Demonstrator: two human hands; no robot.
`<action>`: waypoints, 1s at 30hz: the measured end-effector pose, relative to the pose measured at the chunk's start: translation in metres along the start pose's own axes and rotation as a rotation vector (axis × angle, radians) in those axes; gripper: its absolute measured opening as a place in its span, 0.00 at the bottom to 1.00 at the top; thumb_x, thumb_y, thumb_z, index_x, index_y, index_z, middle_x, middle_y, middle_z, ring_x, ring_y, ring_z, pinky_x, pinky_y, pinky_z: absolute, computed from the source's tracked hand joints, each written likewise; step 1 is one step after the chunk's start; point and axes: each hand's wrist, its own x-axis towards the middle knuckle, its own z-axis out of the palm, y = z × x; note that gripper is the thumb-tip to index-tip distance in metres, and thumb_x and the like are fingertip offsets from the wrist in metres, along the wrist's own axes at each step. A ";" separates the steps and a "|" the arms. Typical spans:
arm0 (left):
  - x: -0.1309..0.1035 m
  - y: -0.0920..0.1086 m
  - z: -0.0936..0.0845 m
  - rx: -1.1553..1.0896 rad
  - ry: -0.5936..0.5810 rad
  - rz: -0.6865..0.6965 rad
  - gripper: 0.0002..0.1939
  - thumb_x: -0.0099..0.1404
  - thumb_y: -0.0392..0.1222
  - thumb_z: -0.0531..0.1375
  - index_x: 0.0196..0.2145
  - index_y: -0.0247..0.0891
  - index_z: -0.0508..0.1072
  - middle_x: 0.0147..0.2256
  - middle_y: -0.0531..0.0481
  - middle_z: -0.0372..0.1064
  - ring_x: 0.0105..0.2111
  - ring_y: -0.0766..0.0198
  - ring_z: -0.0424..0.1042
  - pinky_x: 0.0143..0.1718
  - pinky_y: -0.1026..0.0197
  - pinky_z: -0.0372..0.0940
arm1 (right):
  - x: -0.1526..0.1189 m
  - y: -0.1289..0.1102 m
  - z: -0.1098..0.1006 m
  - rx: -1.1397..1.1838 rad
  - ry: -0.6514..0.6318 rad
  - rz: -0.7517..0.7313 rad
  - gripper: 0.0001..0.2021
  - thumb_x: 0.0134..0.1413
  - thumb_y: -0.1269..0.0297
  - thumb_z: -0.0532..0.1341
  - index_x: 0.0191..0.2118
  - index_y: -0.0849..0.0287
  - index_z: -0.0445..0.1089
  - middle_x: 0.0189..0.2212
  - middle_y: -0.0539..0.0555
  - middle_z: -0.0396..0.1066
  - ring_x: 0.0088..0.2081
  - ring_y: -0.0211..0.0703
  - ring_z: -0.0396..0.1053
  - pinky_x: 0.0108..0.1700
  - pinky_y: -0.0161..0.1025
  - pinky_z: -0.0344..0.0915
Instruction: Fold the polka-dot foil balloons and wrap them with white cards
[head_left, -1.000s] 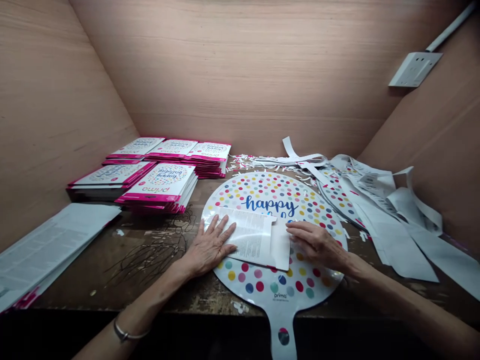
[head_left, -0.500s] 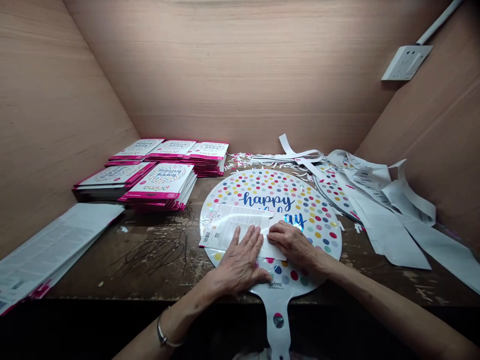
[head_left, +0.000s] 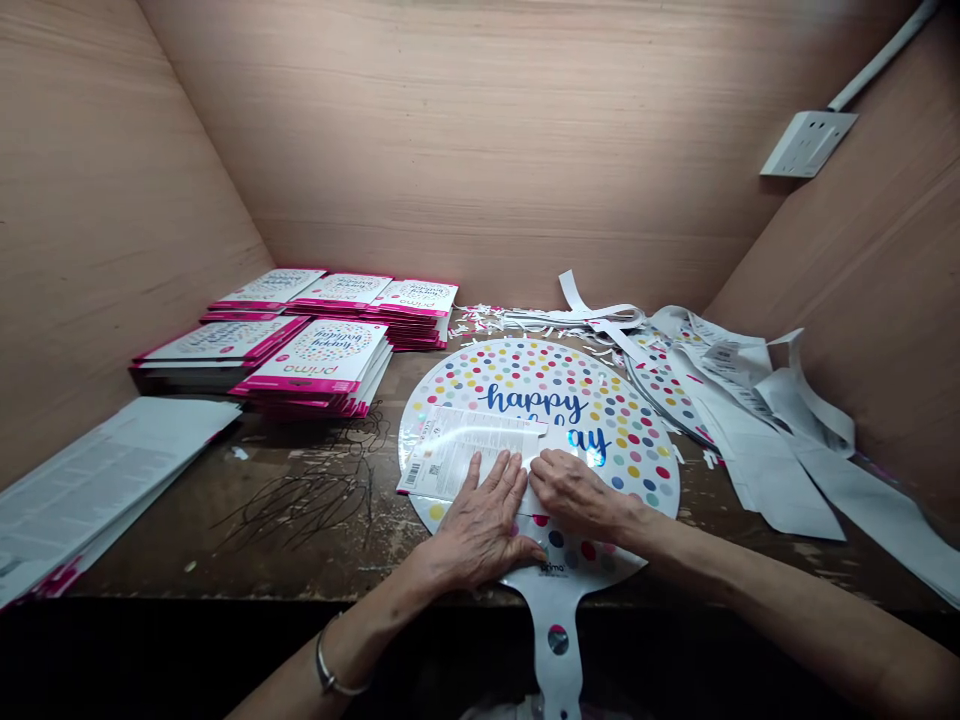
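A flat round foil balloon (head_left: pixel 536 370), white with coloured dots and blue lettering, lies in front of me with its tail hanging past the table edge. A white printed card packet (head_left: pixel 446 460) with a barcode rests on the balloon, its text side up. My left hand (head_left: pixel 480 525) is spread flat over the packet's lower right part. At the packet's right end my right hand (head_left: pixel 574 495) has its fingers curled and pressed onto the card flap. The fingers hide most of that flap.
Stacks of pink-edged packets (head_left: pixel 315 355) stand at the back left. Printed card sleeves (head_left: pixel 112 480) lie near the left wall, with thin dark strings (head_left: pixel 315 495) beside them. White strips (head_left: pixel 780 480) and more dotted balloons (head_left: pixel 660 385) lie at the right, below a wall socket (head_left: pixel 808 143).
My right hand has moved slightly left, and the white flap that stuck out to the right beneath it is drawn in. My left hand stays flat on the packet.
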 end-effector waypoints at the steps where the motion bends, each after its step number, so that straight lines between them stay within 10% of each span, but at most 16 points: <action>1: 0.000 0.000 -0.001 -0.005 -0.003 0.000 0.45 0.60 0.68 0.37 0.61 0.26 0.46 0.62 0.34 0.39 0.63 0.49 0.32 0.59 0.42 0.30 | -0.001 -0.004 -0.001 -0.047 0.009 -0.011 0.11 0.50 0.80 0.50 0.34 0.66 0.68 0.29 0.59 0.65 0.32 0.46 0.62 0.35 0.42 0.61; 14: -0.001 -0.001 0.003 0.015 0.037 -0.022 0.47 0.60 0.69 0.37 0.61 0.23 0.46 0.62 0.31 0.38 0.62 0.49 0.31 0.59 0.44 0.30 | 0.010 0.030 -0.013 0.238 -0.052 0.130 0.09 0.57 0.70 0.52 0.31 0.63 0.67 0.31 0.56 0.66 0.31 0.38 0.63 0.30 0.33 0.57; 30: -0.001 0.000 0.001 -0.009 0.027 -0.024 0.46 0.60 0.68 0.37 0.61 0.25 0.45 0.61 0.32 0.39 0.62 0.49 0.34 0.59 0.43 0.30 | 0.012 0.004 0.014 0.135 -0.055 0.139 0.08 0.49 0.78 0.53 0.35 0.64 0.66 0.32 0.59 0.65 0.38 0.47 0.63 0.39 0.41 0.62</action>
